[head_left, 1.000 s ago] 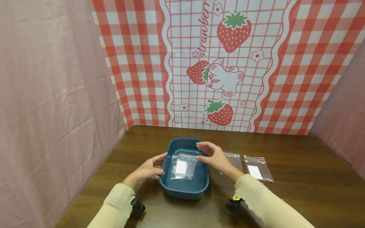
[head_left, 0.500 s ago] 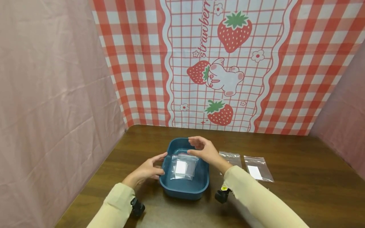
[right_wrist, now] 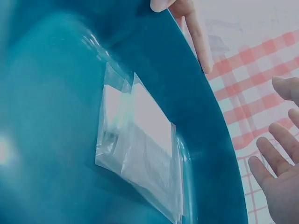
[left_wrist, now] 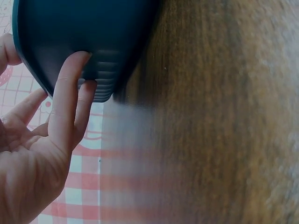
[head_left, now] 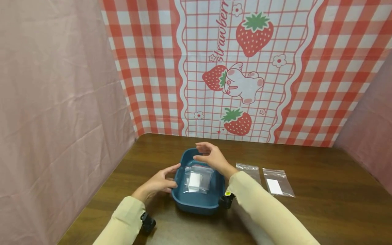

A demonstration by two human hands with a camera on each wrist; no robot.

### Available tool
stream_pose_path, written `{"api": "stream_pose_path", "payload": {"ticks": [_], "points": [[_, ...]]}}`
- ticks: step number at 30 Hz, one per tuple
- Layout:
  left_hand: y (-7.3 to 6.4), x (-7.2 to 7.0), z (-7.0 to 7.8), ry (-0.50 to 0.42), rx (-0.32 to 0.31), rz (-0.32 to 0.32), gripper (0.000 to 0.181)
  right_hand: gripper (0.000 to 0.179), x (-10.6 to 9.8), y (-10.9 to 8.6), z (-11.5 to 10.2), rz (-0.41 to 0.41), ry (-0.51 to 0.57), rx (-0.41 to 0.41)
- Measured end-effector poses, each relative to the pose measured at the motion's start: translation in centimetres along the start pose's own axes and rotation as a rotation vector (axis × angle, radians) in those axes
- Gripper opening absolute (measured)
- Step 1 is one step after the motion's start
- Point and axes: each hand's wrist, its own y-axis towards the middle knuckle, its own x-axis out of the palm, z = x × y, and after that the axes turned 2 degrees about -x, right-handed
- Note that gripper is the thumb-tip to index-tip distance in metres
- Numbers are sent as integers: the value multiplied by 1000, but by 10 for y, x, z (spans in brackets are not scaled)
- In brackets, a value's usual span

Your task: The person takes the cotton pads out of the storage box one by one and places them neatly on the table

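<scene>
A blue plastic bin (head_left: 196, 208) stands on the table, with several small clear zip bags (head_left: 199, 180) with white labels overlapping inside it. My left hand (head_left: 157, 182) holds the bin's left side; in the left wrist view its fingers (left_wrist: 65, 102) press the ribbed outer wall, and in the right wrist view a fingertip (right_wrist: 161, 3) laps over the rim. Above the bin's far right part hovers my right hand (head_left: 214, 159), fingers loosely bent and nothing in them. The right wrist view shows its fingers (right_wrist: 275, 149) spread outside the rim.
Two more zip bags lie on the table to the right: one (head_left: 247, 170) partly behind the right forearm, the other (head_left: 278, 182) with a white label. A checked strawberry cloth (head_left: 153, 95) hangs at the table's far edge, and pink curtains (head_left: 67, 119) flank it.
My right hand has moved left and away from me, from the bin's right rim to over its far part. The left hand, the bin and the bags stay in place.
</scene>
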Motion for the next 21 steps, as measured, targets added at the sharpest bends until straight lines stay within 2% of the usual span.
{"api": "stream_pose_path", "payload": {"ticks": [6, 9, 15, 21], "points": [[0, -1, 0, -10, -4, -1, 78, 55, 6, 6, 2, -36, -72, 24], [-1, -1, 1, -18, -1, 0, 79, 57, 9, 10, 3, -79, -95, 39], [0, -1, 0, -45, 17, -19, 78, 60, 16, 15, 9, -208, -186, 87], [1, -3, 0, -42, -2, -21, 78, 63, 18, 15, 12, -340, -256, 151]]}}
